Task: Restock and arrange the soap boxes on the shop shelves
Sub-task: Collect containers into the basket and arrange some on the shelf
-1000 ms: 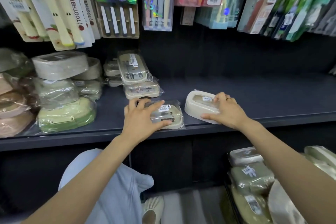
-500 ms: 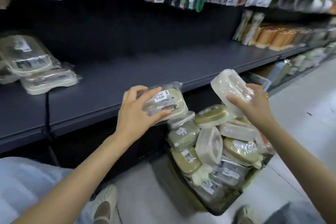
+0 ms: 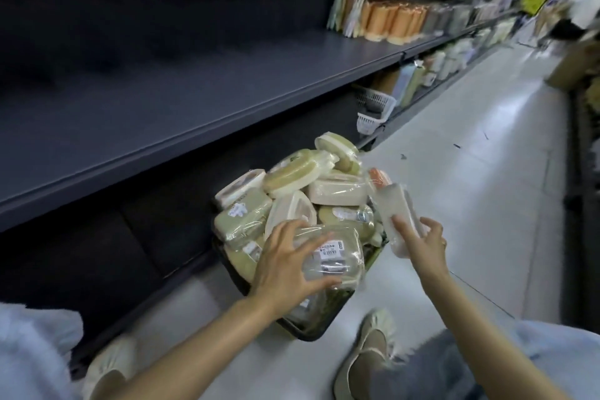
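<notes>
Holding soap boxes [image 3: 331, 256] now over basket [image 3: 311, 331], off shelf [image 3: 194, 101]

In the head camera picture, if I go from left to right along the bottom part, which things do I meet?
Left shoe → left hand holding a wrapped soap box → right shoe → right hand holding a white soap box.

- The dark shelf [image 3: 194, 88] runs above the basket [image 3: 305, 331]; orange cups [image 3: 393, 21] stand at its far end.
- The pale floor [image 3: 470, 153] carries the basket, heaped with wrapped soap boxes [image 3: 292, 178].
- A white crate [image 3: 373, 110] sits beyond the basket.
</notes>
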